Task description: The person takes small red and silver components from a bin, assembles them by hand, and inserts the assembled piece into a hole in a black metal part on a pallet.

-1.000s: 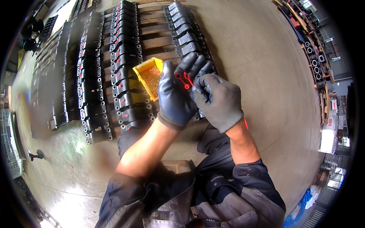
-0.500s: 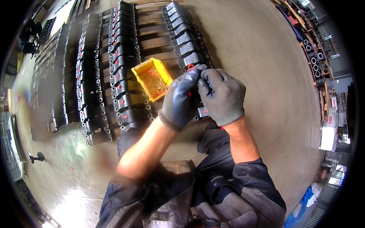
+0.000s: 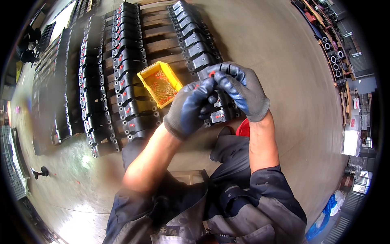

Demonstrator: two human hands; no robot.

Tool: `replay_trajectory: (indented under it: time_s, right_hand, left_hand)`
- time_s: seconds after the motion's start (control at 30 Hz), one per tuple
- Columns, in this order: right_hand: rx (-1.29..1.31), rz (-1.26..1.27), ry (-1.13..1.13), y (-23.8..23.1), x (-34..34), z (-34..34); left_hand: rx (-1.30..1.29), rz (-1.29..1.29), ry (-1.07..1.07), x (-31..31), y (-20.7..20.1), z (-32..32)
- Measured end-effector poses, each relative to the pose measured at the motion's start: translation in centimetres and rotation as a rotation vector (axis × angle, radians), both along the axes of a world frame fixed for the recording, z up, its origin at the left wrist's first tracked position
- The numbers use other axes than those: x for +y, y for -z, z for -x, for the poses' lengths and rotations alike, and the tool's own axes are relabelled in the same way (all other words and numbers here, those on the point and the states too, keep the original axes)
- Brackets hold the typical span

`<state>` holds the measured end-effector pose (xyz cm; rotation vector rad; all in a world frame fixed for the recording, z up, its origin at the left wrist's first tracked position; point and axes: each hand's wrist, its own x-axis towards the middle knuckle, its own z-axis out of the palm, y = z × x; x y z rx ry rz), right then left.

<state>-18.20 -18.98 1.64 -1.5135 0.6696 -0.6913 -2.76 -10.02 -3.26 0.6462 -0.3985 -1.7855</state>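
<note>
My gloved hands meet above the right-hand row of black ribbed metal parts (image 3: pixel 199 61). Between thumb and fingertips of my right hand (image 3: pixel 245 89) is a small red piece (image 3: pixel 211 74); its exact kind is too small to tell. My left hand (image 3: pixel 189 106) is closed, its fingertips close to that piece. A speck of red shows at its knuckles, but its grip is mostly hidden. Just left of my left hand sits a yellow bin (image 3: pixel 175 78) holding many small red and brass-coloured pieces. One red piece (image 3: pixel 222 115) lies on the nearest black part.
More rows of black parts (image 3: pixel 126 87) stand to the left on wooden pallets (image 3: pixel 162 46), several with red pieces in them. A red round object (image 3: pixel 243 128) is on the floor beside my right knee. Shelving (image 3: pixel 331 49) lines the far right, and blue plastic (image 3: pixel 325 219) lies lower right.
My hands have drawn slightly apart, and my right hand has turned and risen, showing its palm side. The red ring seen above my left fingertips is no longer there; red shows at my right fingertips.
</note>
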Motion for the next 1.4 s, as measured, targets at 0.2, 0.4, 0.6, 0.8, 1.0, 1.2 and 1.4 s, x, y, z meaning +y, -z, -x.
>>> replay_trajectory:
  time_s: [0.2, 0.4, 0.6, 0.8, 1.0, 1.2, 1.4]
  right_hand:
    - [-0.104, 0.003, -0.036, 1.2, -0.1, -0.1]
    - [-0.2, -0.053, 0.033, 1.6, 0.3, -0.6]
    - [-0.304, -0.083, 0.077, 2.8, 0.3, -2.3]
    - [0.031, -0.299, 0.148, 8.7, -2.8, -5.0]
    - [0.756, 0.184, -0.181, 21.1, -4.1, -14.0]
    - [1.355, 0.688, -0.398, 27.4, -4.7, -21.6]
    - [1.505, 0.761, -0.553, 31.2, -4.9, -24.1]
  left_hand:
    - [-0.094, 0.037, -0.015, 0.5, -0.8, 0.4]
    - [0.053, 0.085, -0.021, 0.9, -1.1, 0.4]
    - [-0.086, 0.03, -0.052, 1.3, -1.4, -0.2]
    - [-0.147, 0.12, -0.048, 2.1, -2.1, -0.9]
    - [-0.001, 0.02, -0.027, 2.1, -2.6, -3.2]
    - [0.065, -0.001, -0.096, 2.1, -2.9, -5.2]
    - [0.085, 0.019, -0.115, 2.0, -2.3, -5.6]
